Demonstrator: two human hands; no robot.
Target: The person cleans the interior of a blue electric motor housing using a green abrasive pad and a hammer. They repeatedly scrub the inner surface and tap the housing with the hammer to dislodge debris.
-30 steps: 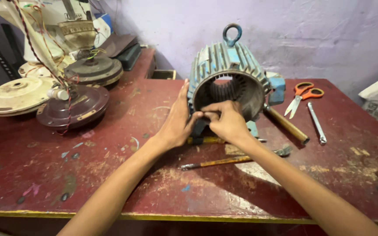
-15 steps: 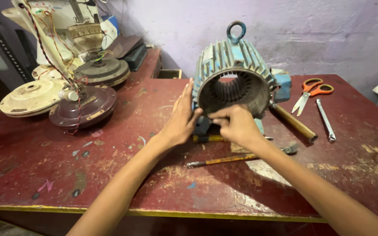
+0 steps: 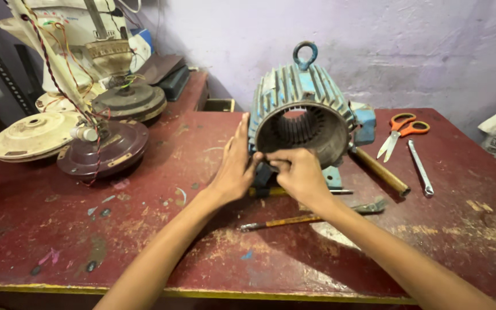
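Both hands work at the blue motor housing (image 3: 302,109), table-centre: left hand (image 3: 233,166) flat against its nine-o'clock rim, right hand (image 3: 297,172) pinching at the lower rim, seemingly something small. Orange scissors (image 3: 400,129) lie at three o'clock.

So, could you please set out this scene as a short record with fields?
Left hand: left hand flat against the rim of the blue ribbed metal motor housing
Right hand: right hand, fingers pinched at the housing's lower front edge
Surface: worn red table
Right of housing: orange-handled scissors, steel spanner
Left: brown ceiling-fan motor
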